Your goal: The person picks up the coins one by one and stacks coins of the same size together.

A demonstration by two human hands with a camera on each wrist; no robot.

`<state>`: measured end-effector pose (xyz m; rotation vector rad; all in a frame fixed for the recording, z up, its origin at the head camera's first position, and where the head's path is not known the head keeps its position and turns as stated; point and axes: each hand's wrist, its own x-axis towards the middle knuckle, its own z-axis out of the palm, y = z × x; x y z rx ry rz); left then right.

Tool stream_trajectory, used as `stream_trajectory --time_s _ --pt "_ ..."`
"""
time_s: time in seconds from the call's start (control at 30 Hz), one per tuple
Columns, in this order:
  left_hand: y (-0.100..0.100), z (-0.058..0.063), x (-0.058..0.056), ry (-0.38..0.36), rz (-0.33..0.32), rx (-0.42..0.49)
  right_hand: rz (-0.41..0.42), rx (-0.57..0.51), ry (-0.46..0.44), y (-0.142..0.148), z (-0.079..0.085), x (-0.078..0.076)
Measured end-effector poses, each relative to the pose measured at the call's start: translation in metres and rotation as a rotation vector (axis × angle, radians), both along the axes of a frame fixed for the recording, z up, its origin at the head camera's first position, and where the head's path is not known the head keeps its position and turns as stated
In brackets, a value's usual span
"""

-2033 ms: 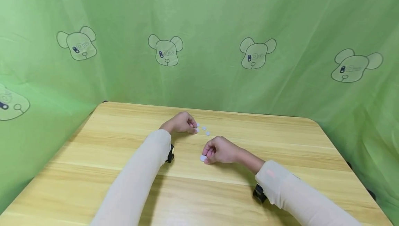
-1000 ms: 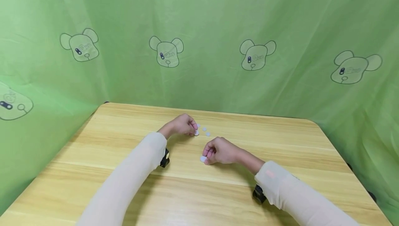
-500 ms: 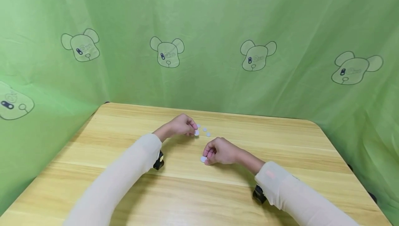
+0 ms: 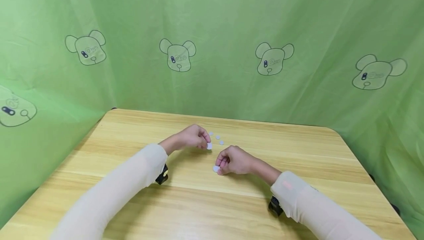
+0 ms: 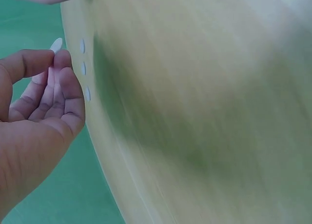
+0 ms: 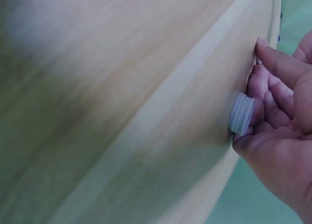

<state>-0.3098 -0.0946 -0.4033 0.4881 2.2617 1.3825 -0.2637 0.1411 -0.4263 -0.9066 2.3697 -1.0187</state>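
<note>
Between thumb and finger, my left hand [image 4: 193, 137] pinches a thin white disc [image 5: 57, 45], tilted and raised off the wooden tabletop. My right hand [image 4: 236, 159] rests low on the table nearer to me, its fingers curled around a short stack of white discs [image 6: 242, 114]. Only the edge of that stack [image 4: 216, 168] shows in the head view, the remainder being hidden by the fingers. Just beyond the left fingertips, three more white discs lie flat and apart: a far disc [image 4: 211, 133], a middle disc [image 4: 217, 137] and a near disc [image 4: 221, 143].
The light wooden table [image 4: 298, 151] has rounded far corners. A green curtain [image 4: 218, 15] printed with bear heads hangs behind it and along both sides. Black cameras sit at the wrists, such as the left wrist camera [image 4: 162, 175].
My left hand has brought its disc up from beside the other discs and a little toward me, while the left forearm swung outward to the left. The right hand has stayed put at the stack.
</note>
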Motion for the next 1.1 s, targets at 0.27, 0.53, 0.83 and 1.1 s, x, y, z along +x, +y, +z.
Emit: stream_trajectory --time_s 0.27,0.53,0.83,1.1 --pt "-0.004 -0.004 0.016 -0.029 0.008 -0.054 0.003 0.004 0.006 0.000 0.000 0.000" --pt "-0.001 -0.008 0.033 -0.057 0.019 -0.016 0.002 0.011 0.019 0.000 -0.001 -0.002" --pt "0.008 -0.010 0.052 -0.139 0.072 0.057 0.002 0.012 0.009 0.000 -0.001 -0.001" --pt "0.019 -0.010 0.066 -0.192 0.129 0.083 -0.006 0.018 0.022 0.000 0.000 -0.001"
